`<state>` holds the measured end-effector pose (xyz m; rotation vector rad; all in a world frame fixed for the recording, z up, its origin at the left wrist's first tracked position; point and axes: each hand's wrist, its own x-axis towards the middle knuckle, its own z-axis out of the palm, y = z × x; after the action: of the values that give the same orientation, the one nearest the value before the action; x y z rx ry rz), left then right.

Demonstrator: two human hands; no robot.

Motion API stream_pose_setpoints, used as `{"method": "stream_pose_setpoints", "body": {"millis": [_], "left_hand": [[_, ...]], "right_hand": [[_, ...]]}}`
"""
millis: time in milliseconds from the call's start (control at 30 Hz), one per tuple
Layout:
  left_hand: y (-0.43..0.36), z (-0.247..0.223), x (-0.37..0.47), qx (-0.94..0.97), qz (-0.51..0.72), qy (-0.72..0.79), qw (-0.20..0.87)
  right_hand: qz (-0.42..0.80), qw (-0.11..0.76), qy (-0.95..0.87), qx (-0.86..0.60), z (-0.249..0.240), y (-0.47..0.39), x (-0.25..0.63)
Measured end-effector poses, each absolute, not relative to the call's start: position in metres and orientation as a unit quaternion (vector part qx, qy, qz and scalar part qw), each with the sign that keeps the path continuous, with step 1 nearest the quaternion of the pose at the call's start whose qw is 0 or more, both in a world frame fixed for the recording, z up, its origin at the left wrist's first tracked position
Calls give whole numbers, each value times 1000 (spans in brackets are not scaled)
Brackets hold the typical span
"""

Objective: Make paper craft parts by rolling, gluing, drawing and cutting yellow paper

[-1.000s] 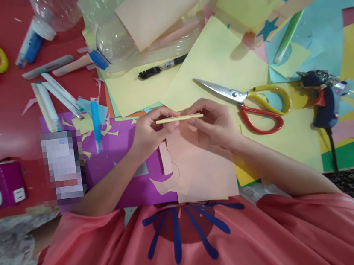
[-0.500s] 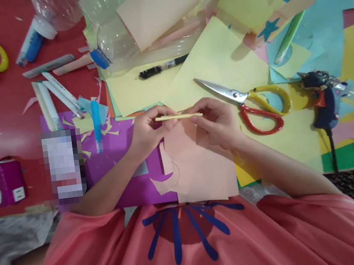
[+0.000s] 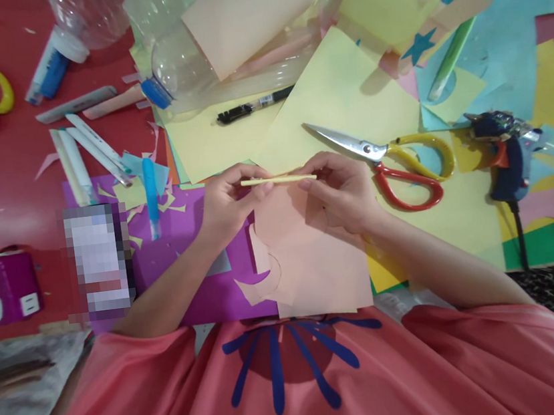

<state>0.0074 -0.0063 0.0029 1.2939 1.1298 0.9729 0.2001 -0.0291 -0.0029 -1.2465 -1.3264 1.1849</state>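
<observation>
While both hands (image 3: 227,201) hold it, the yellow strip (image 3: 281,179) runs left to right.

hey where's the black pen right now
In the head view, the black pen lies upper-middle on yellow paper, between the blue-capped bottle and the left hand.

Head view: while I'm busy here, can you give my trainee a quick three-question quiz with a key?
1. What do the left hand and right hand hold between them?
2. True or false: the black pen lies on the purple sheet.
3. Which is nearest the right hand: a) dark blue glue gun, b) silver-bladed scissors, c) purple box?
Key: 1. A thin pale yellow piece. 2. False; it's on pale yellow paper. 3. b.
</observation>
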Motion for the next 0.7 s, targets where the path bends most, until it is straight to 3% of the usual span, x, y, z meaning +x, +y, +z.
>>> {"method": "stream_pose_setpoints", "body": {"millis": [700], "left_hand": [[-7,3,7,617,376,422,547]], "right_hand": [[521,450,-556,-467,-5,-33,200]]}}
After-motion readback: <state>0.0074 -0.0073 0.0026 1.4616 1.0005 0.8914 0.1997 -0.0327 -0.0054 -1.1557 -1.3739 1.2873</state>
